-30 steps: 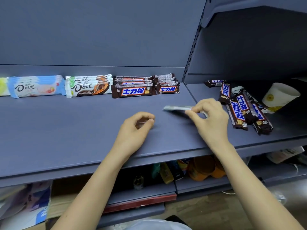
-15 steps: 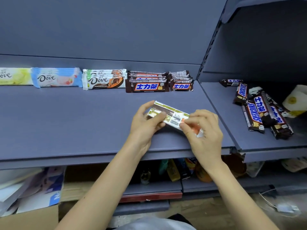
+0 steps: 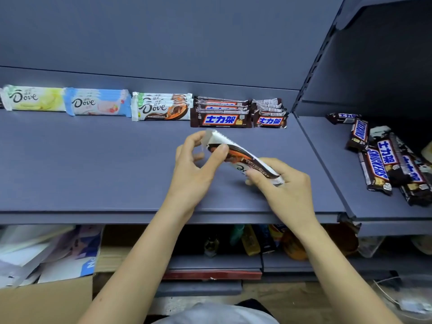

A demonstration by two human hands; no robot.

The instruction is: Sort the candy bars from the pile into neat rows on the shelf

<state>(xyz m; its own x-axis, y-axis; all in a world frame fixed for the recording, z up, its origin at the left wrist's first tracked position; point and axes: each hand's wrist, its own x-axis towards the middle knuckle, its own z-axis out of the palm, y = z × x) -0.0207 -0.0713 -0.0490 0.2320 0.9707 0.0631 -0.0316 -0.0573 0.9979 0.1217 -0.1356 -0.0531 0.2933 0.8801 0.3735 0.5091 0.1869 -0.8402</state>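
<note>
I hold a white and brown Dove bar (image 3: 243,157) tilted above the blue-grey shelf (image 3: 93,164). My left hand (image 3: 196,169) pinches its upper left end; my right hand (image 3: 282,185) grips its lower right end. Along the shelf's back runs a row: yellow Dove bars (image 3: 35,98), blue Dove bars (image 3: 98,105), brown-orange Dove bars (image 3: 161,108), long Snickers bars (image 3: 221,116) and short Snickers bars (image 3: 270,115). A loose pile of Snickers bars (image 3: 385,157) lies on the right shelf section.
An upright slotted post (image 3: 311,73) divides the two shelf sections. Under the shelf a lower shelf holds bottles and packets (image 3: 252,239). Papers and a cardboard box (image 3: 44,260) sit at the lower left. A pale cup (image 3: 427,152) peeks in at the right edge.
My right hand brought the bar over from the right pile, and my left hand took its other end. The bar has turned from its printed back to its front, tilted.
</note>
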